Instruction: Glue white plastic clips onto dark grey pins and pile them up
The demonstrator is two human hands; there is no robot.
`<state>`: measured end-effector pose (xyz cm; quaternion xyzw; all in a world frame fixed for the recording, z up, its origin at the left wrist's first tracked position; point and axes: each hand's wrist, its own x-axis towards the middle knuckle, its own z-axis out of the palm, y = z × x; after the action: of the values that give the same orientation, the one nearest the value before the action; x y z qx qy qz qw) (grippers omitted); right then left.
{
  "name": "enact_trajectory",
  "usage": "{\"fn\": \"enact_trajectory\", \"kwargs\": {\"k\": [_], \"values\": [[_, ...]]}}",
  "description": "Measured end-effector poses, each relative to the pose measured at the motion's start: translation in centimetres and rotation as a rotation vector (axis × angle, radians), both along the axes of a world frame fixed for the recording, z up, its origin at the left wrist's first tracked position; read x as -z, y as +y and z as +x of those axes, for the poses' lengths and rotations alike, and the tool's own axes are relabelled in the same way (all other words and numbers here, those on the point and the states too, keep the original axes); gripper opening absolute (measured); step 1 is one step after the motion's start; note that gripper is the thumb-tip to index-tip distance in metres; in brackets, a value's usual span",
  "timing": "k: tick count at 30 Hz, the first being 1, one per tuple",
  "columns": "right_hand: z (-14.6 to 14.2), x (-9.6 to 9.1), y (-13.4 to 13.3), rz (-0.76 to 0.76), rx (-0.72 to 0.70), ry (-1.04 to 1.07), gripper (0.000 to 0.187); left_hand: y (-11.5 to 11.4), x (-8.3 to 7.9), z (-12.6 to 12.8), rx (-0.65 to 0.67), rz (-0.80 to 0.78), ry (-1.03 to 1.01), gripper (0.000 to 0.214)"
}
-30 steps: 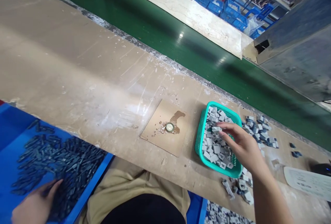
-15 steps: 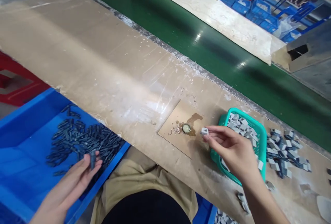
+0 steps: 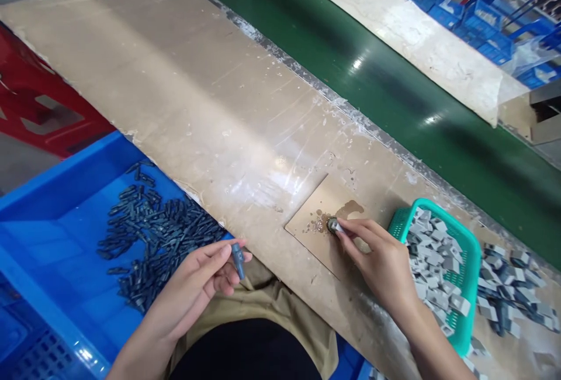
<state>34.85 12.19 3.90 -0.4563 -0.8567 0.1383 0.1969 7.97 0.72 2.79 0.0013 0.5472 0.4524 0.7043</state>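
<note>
My left hand (image 3: 199, 283) is near my lap, fingers pinched on a small dark blue-grey piece (image 3: 238, 258) taken from the blue bin (image 3: 52, 234) of several like pieces. My right hand (image 3: 379, 260) reaches over a brown card square (image 3: 313, 234) on the bench. Its fingertips pinch a small grey block (image 3: 336, 227) and press it against a small round glue pot (image 3: 331, 225) beside a brown stain.
A teal basket (image 3: 467, 304) of grey blocks stands right of my right hand, with more loose blocks (image 3: 512, 286) beyond it. A green conveyor belt (image 3: 394, 93) runs behind the bench. A red stool (image 3: 39, 105) is at the left, blue crates (image 3: 473, 11) at the back.
My right hand carried a grey block from the teal basket leftward to the glue pot. My left hand lifted a dark piece out of the blue bin toward my lap.
</note>
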Motion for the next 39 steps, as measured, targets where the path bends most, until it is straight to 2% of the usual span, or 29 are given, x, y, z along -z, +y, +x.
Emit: {"fn": "enact_trajectory", "kwargs": {"k": [2,5,9,11,14,17,20,24,32,39], "values": [[0.0,-0.1,-0.1,-0.02,0.016,0.014,0.016,0.1,-0.2,0.1,-0.009,0.0,-0.099,0.037],[0.3,-0.6,-0.1,-0.111,0.119,0.103,0.017,0.5,-0.3,0.8,-0.052,0.004,-0.181,0.033],[0.4,-1.4,-0.1,-0.433,0.355,0.416,0.022,1.3,-0.4,2.6,-0.024,0.101,-0.162,0.029],[0.3,-1.8,-0.2,-0.598,0.436,0.588,0.025,1.9,-0.5,3.6,-0.064,0.163,-0.105,0.04],[0.0,-2.7,-0.7,-0.773,0.452,0.74,0.025,2.8,-0.7,5.3,-0.129,0.229,-0.078,0.05],[-0.3,-3.7,-1.9,-0.872,0.416,0.752,0.021,3.7,-0.7,6.9,-0.099,0.25,-0.157,0.039],[-0.8,-4.6,-3.1,-0.896,0.407,0.706,0.019,4.3,-0.7,8.1,-0.078,0.226,-0.209,0.038],[-1.5,-5.2,-4.0,-0.852,0.444,0.684,0.02,4.8,-0.9,8.9,-0.058,0.254,-0.202,0.04],[-1.8,-5.5,-3.9,-0.746,0.255,0.489,0.016,4.8,-2.2,8.9,0.003,0.346,-0.073,0.013],[-2.8,-5.5,-5.0,-0.707,0.395,0.511,0.018,5.4,-3.2,8.1,0.133,0.312,0.073,0.01]]}}
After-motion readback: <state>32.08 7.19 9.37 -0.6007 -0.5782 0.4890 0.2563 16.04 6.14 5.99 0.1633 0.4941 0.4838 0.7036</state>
